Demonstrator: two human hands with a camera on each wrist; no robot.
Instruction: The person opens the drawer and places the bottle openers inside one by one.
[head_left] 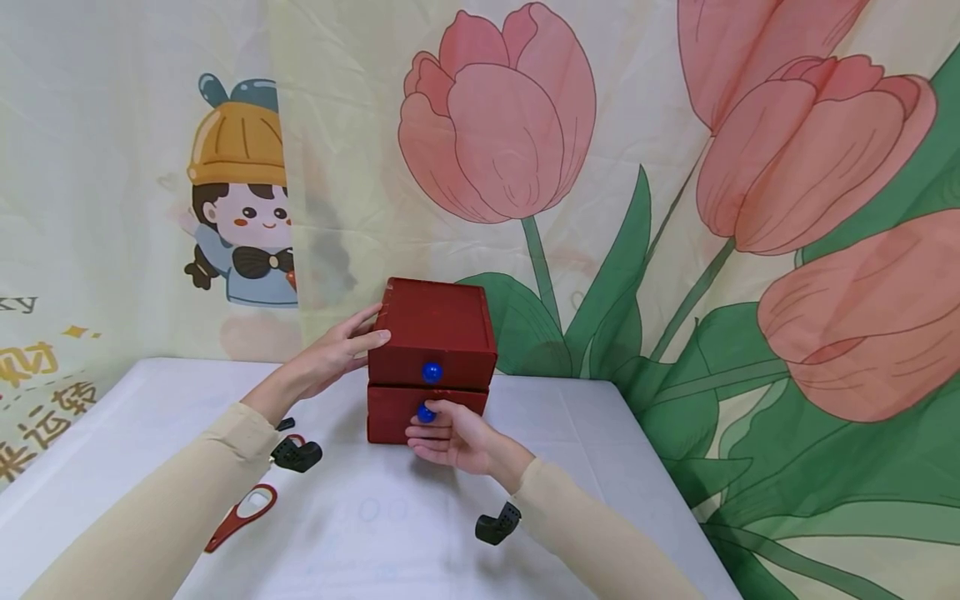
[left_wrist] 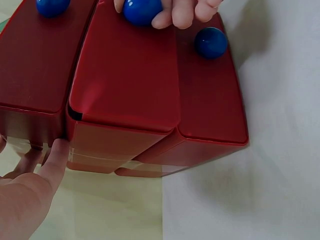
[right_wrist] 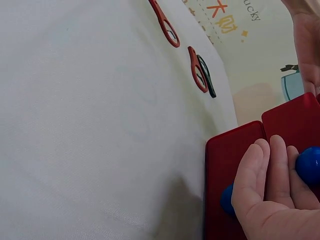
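A dark red chest of drawers (head_left: 438,312) stands on the white-covered table, with a round blue knob on each drawer front. Fingers and thumb of my right hand (head_left: 465,437) pinch the middle drawer's blue knob (left_wrist: 142,10). That middle drawer (left_wrist: 125,70) sticks out a little past its neighbours, with a dark gap at its edge. Above it is the top drawer's knob (head_left: 432,372); the bottom drawer's knob (left_wrist: 210,42) shows in the left wrist view. My left hand (head_left: 337,354) rests against the chest's upper left side with fingers extended, some fingertips hidden.
A red tool with a looped end (head_left: 243,517) lies at the left of the table. Another red looped tool (right_wrist: 197,72) lies beside a dark green one (right_wrist: 207,80). Black wrist mounts (head_left: 296,456) hang by both sleeves. A printed tulip cloth (head_left: 517,133) hangs behind.
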